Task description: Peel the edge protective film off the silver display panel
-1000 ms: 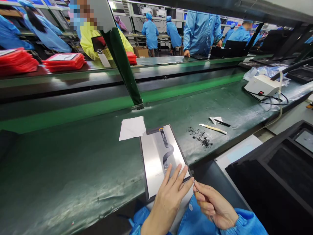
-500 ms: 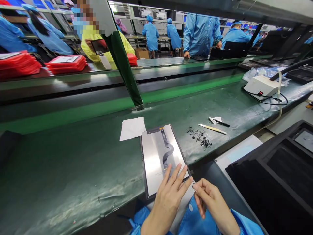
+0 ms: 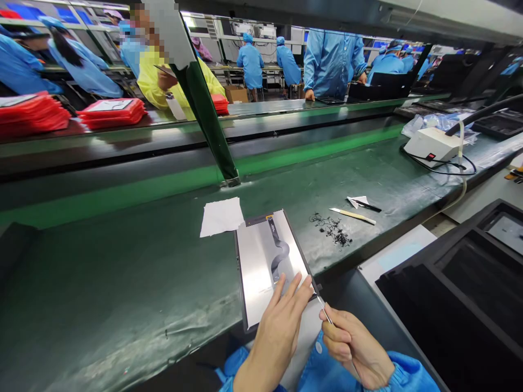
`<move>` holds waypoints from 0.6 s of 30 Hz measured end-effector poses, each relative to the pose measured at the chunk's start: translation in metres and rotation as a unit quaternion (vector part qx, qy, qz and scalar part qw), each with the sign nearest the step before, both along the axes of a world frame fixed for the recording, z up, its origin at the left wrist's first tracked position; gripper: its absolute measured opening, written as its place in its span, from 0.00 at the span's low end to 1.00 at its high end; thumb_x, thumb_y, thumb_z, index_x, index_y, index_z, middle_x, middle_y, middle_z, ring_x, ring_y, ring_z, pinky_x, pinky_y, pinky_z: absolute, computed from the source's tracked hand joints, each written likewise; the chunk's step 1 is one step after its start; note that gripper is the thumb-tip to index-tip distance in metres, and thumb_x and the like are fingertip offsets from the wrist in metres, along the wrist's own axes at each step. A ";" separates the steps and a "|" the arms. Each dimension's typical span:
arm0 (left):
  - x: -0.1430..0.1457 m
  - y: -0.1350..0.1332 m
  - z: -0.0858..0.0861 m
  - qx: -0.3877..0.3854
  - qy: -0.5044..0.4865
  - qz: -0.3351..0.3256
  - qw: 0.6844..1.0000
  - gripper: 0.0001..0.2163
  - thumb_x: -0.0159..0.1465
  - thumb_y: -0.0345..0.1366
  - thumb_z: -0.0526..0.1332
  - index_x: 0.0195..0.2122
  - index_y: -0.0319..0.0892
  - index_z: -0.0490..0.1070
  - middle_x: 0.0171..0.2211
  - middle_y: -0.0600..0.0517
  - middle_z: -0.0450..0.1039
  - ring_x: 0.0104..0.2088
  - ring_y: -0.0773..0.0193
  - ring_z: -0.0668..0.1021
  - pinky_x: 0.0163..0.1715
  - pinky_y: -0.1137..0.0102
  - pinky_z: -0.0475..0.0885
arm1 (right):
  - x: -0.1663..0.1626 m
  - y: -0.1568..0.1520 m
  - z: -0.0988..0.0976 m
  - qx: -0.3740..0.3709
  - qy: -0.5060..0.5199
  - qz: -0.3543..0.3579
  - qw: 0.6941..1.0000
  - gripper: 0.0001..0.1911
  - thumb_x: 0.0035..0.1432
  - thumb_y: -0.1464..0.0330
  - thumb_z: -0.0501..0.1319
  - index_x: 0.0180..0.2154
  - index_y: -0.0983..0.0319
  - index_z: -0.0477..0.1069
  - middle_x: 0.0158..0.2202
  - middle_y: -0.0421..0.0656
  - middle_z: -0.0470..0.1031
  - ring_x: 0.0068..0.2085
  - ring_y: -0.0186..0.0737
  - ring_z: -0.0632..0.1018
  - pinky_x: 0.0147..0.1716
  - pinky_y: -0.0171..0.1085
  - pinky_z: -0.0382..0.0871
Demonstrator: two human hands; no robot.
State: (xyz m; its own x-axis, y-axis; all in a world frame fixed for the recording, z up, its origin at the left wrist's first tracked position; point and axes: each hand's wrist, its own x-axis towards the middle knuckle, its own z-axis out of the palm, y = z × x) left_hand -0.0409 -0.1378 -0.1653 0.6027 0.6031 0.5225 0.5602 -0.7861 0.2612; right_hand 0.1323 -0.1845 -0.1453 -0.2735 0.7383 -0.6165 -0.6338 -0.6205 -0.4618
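A display panel point(image 3: 257, 267) with a silvery back and dark edges lies on the green bench, its near end jutting past the bench edge. A curved dark flex cable point(image 3: 274, 237) runs along its back. My left hand point(image 3: 278, 329) rests flat on the panel's near part, fingers stretched out. My right hand point(image 3: 351, 337) grips a slim silver tool point(image 3: 326, 310), which looks like tweezers. Its tip meets the panel's near right corner; most of its handle is hidden by my fingers.
On the bench point(image 3: 143, 261) are a white cloth point(image 3: 221, 216), black scraps point(image 3: 337, 233), a pale pointed stick point(image 3: 353, 216) and a black tool point(image 3: 365, 204). A white device point(image 3: 433, 146) stands far right. Black trays point(image 3: 441, 305) sit at my right. Co-workers occupy the opposite side.
My right hand has drawn slightly down and right from my left fingers, so more of the silver tool shows. My left fingers have closed up a little, still on the panel.
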 end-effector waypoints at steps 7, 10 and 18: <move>-0.002 -0.001 -0.001 0.018 0.012 -0.014 1.000 0.27 0.63 0.16 0.45 0.56 0.43 0.71 0.64 0.46 0.66 0.67 0.55 0.64 0.65 0.47 0.61 | -0.002 -0.002 0.009 0.024 -0.074 0.028 0.997 0.32 0.40 0.44 0.74 0.27 0.61 0.63 0.14 0.26 0.54 0.15 0.20 0.50 0.13 0.25 0.39; -0.002 -0.002 0.002 0.011 0.023 -0.011 1.000 0.28 0.63 0.15 0.45 0.58 0.44 0.69 0.64 0.47 0.66 0.66 0.54 0.65 0.64 0.47 0.63 | -0.002 -0.005 0.008 0.073 -0.191 0.033 0.978 0.30 0.45 0.43 0.71 0.27 0.60 0.61 0.18 0.29 0.61 0.16 0.21 0.53 0.13 0.24 0.41; 0.003 -0.001 0.011 -0.022 -0.021 0.031 0.999 0.28 0.73 0.24 0.44 0.72 0.40 0.39 0.58 0.46 0.73 0.63 0.60 0.71 0.62 0.58 0.68 | 0.003 -0.007 0.001 0.106 -0.266 0.047 0.957 0.32 0.46 0.38 0.65 0.31 0.60 0.66 0.16 0.29 0.60 0.13 0.25 0.57 0.11 0.27 0.53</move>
State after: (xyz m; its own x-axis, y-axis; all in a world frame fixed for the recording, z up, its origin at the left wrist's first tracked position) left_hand -0.0379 -0.1391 -0.1545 0.5415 0.6612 0.5192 0.5950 -0.7377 0.3190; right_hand 0.1353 -0.1912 -0.1447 -0.0350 0.8497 -0.5261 -0.2203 -0.5200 -0.8253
